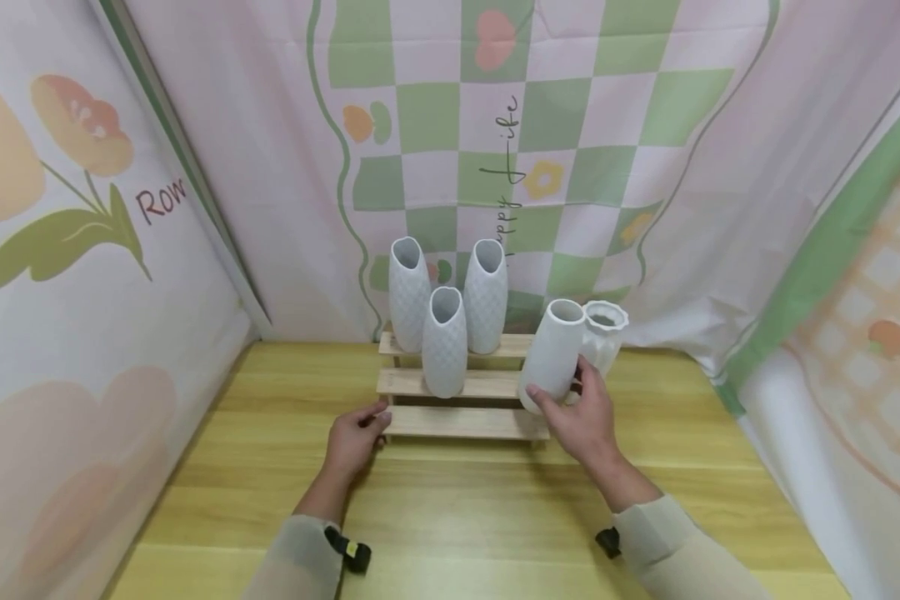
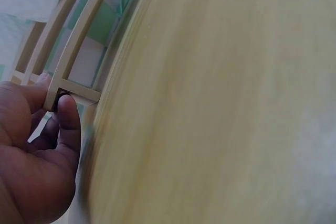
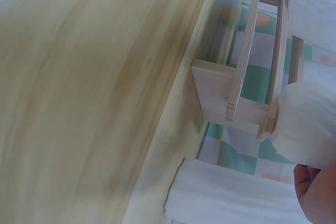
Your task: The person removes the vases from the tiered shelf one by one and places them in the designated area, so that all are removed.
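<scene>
A wooden three-step rack (image 1: 467, 423) stands on the table. My left hand (image 1: 354, 437) pinches the left end of its lowest step, thumb and fingers about the corner in the left wrist view. My right hand (image 1: 587, 412) grips a smooth white vase (image 1: 553, 354), tilted slightly, at the right end of the middle step; whether its base touches the step I cannot tell. Just behind it is a white vase with a scalloped rim (image 1: 606, 321), partly hidden. Two textured white vases (image 1: 408, 300) (image 1: 486, 300) stand on the top step, and a similar vase (image 1: 445, 350) on the middle step.
The wood-grain table (image 1: 450, 508) spreads out in front of the rack. A checked curtain (image 1: 495, 125) hangs close behind it. Printed cloth walls (image 1: 67, 333) enclose the left and right sides.
</scene>
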Demonstrator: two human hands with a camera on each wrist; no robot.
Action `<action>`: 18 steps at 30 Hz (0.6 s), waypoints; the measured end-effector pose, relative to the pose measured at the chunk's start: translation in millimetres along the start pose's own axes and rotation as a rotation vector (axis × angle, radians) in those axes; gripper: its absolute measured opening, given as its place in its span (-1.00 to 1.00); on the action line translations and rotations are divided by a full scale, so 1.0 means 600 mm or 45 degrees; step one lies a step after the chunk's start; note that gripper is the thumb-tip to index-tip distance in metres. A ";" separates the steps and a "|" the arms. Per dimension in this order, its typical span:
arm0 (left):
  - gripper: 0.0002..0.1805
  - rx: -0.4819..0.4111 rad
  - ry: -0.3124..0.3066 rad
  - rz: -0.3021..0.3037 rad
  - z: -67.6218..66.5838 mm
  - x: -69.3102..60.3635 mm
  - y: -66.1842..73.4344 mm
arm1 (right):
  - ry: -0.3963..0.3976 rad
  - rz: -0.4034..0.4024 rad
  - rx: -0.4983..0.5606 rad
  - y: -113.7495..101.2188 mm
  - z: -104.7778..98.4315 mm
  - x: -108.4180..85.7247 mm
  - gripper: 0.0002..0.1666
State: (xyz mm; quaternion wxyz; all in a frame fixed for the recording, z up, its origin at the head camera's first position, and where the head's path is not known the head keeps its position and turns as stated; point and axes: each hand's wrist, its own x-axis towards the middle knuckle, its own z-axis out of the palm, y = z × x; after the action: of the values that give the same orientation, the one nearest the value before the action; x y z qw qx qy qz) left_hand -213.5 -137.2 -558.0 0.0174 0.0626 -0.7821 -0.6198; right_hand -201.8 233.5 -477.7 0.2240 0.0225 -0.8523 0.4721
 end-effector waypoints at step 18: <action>-0.62 0.017 -0.005 -0.016 0.001 -0.002 0.001 | 0.048 0.040 -0.023 0.025 -0.039 -0.025 0.04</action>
State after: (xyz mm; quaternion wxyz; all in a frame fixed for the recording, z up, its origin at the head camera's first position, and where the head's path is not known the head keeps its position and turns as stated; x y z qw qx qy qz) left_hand -212.4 -136.4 -557.5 0.0115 0.0663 -0.7859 -0.6146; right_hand -183.9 258.3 -485.3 0.2327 -0.0015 -0.8524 0.4683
